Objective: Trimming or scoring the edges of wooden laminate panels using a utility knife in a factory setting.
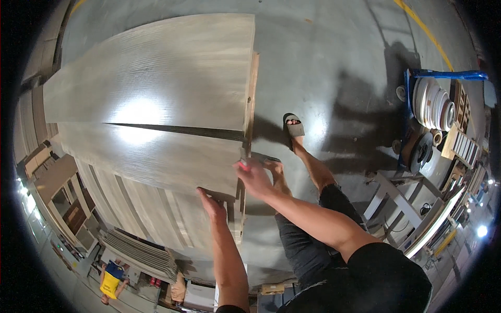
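Grey wood-grain board (177, 163), nearer of two.
Right hand (255, 179) clenches red tool (242, 165) at its right edge; left hand (213, 205) at near edge, grasp unclear.

Black short-sleeved shirt (389, 276), frayed dark shorts (300, 250), grey-strapped open-toed sandals (296, 129)

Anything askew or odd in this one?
Yes: the upper grained panel and lower grained panel look askew; the dark gap between them widens rightward into a wedge, so facing edges aren't parallel.
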A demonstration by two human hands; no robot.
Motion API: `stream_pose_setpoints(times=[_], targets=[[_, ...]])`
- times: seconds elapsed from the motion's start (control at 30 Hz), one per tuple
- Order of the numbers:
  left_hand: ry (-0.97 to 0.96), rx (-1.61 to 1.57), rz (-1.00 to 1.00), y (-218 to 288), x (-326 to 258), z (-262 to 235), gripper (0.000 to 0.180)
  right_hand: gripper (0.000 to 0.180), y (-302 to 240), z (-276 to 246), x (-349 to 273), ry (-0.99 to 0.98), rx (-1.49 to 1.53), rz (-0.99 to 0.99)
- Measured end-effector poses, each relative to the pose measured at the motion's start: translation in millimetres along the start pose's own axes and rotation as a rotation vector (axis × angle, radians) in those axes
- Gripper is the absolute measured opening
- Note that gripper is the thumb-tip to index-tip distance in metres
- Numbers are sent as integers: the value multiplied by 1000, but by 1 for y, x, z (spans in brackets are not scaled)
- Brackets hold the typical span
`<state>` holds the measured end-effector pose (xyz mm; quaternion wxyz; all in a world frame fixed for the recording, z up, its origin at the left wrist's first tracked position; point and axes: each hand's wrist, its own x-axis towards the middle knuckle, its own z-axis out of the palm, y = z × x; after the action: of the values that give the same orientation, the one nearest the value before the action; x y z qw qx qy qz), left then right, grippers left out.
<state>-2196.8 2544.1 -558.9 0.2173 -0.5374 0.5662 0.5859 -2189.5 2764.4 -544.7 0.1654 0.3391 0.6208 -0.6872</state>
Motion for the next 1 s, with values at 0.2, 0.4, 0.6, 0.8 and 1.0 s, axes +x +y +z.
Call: stream_pose_setpoints(times=[0.2,0.4,0.6,0.8,1.0], targets=[[154,-45,191,-28,-40,13,58,30,-28,6,-40,136,-143,-93],[89,1,282,-57,-30,1,51,33,-16,-11,-35,46,-303,-117],[123,47,264,-65,-32,-3,51,41,-72,-51,-22,-231,-821,19],[-66,-33,256,-90,-82,13,54,68,-141,-23,-11,-312,-815,-121],[124,-97,670,-67,-153,22,71,65,-91,94,-24,-783,-779,-359]])
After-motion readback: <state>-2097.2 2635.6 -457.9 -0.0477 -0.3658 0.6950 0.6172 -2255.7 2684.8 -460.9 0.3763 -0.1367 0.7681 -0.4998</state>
